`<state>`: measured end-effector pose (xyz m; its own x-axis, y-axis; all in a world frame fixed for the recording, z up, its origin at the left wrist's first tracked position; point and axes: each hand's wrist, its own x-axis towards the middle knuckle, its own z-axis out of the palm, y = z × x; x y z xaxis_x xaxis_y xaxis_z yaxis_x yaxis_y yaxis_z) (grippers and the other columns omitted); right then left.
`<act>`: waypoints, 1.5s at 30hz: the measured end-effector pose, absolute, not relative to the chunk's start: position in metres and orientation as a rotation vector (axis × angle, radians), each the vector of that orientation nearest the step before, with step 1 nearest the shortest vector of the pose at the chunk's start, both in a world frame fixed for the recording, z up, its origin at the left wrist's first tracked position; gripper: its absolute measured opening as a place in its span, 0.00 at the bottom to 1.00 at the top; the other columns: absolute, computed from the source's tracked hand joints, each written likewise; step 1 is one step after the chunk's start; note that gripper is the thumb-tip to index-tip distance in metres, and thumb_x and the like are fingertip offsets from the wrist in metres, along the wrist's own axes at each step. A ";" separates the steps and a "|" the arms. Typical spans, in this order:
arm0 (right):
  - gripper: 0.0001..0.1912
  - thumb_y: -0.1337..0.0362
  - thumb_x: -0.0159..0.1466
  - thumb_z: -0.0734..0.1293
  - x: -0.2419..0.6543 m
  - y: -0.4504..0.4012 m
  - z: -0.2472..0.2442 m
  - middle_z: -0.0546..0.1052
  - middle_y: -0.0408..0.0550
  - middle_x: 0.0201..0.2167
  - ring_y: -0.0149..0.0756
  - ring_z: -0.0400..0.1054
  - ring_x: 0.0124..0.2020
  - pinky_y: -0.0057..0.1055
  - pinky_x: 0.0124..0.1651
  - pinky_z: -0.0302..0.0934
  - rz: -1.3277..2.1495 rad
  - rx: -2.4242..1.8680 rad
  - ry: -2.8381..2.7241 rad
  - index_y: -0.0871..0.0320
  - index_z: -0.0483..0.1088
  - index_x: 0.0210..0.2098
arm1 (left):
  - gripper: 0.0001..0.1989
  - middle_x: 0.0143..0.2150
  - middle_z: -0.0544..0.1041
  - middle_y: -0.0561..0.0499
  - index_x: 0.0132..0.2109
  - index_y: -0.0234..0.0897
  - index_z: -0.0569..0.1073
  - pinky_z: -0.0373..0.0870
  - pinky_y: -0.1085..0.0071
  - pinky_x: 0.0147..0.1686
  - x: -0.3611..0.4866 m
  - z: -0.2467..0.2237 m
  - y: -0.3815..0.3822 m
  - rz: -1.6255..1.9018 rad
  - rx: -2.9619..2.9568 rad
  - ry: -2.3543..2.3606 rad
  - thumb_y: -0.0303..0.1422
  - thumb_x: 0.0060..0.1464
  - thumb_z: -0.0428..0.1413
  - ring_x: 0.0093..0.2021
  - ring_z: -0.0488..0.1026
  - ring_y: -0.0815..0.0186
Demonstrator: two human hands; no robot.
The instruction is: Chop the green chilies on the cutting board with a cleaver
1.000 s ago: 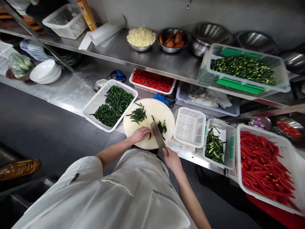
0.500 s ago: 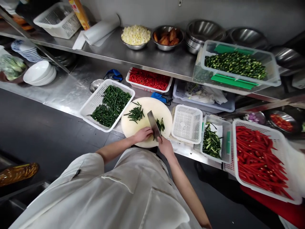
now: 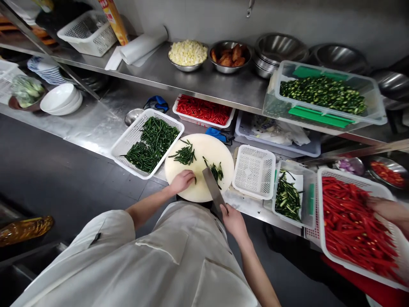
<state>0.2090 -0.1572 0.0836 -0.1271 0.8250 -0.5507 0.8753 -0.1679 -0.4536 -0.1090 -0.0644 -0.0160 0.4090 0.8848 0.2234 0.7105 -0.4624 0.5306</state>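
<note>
My right hand (image 3: 234,219) grips the handle of a cleaver (image 3: 213,186), whose blade lies slantwise over the right part of a round white cutting board (image 3: 201,145). Just beyond the blade is a small group of cut green chilies (image 3: 216,171). On the board's near left part, my left hand (image 3: 183,181) has its fingers closed on a green chili (image 3: 195,180), which mostly hides behind the fingertips. A small pile of whole green chilies (image 3: 185,154) rests farther back on the board. To the left, a white basket (image 3: 120,143) holds many more.
An empty white basket (image 3: 254,170) and a clear bin (image 3: 311,215) of cut green chilies stand to the right. Farther right, another person's hand (image 3: 388,209) reaches into a basket of red chilies (image 3: 348,226). A steel shelf (image 3: 153,81) with bowls runs above the counter.
The cleaver and my right hand have moved right and towards me. My left hand has drawn left, away from the blade. The other person's hand has come over the red chilies.
</note>
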 end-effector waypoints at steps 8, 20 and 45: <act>0.21 0.54 0.79 0.53 0.206 -0.147 0.112 0.83 0.54 0.38 0.43 0.78 0.38 0.31 0.38 0.56 -0.867 1.902 1.983 0.55 0.75 0.49 | 0.13 0.53 0.77 0.43 0.55 0.40 0.78 0.77 0.59 0.56 -0.046 -0.019 -0.059 0.629 2.372 1.096 0.32 0.72 0.51 0.54 0.75 0.58; 0.22 0.54 0.80 0.53 0.172 -0.116 0.095 0.83 0.57 0.45 0.45 0.78 0.47 0.32 0.44 0.59 -0.922 2.015 1.986 0.57 0.75 0.50 | 0.12 0.51 0.77 0.44 0.53 0.40 0.78 0.76 0.60 0.53 -0.055 -0.018 -0.052 0.656 2.373 1.080 0.32 0.72 0.50 0.52 0.74 0.58; 0.22 0.55 0.79 0.54 0.213 -0.170 0.102 0.84 0.57 0.41 0.46 0.78 0.42 0.33 0.41 0.58 -1.093 1.944 1.952 0.57 0.76 0.49 | 0.13 0.55 0.78 0.43 0.54 0.39 0.77 0.77 0.58 0.58 -0.061 -0.018 -0.061 0.574 2.393 0.923 0.29 0.71 0.49 0.56 0.76 0.58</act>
<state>0.2126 -0.1698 0.1021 -0.1305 0.7920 -0.5964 0.9224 -0.1235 -0.3659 -0.0611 -0.0609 -0.0181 0.6799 0.7056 0.1996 0.4911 -0.6403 0.5907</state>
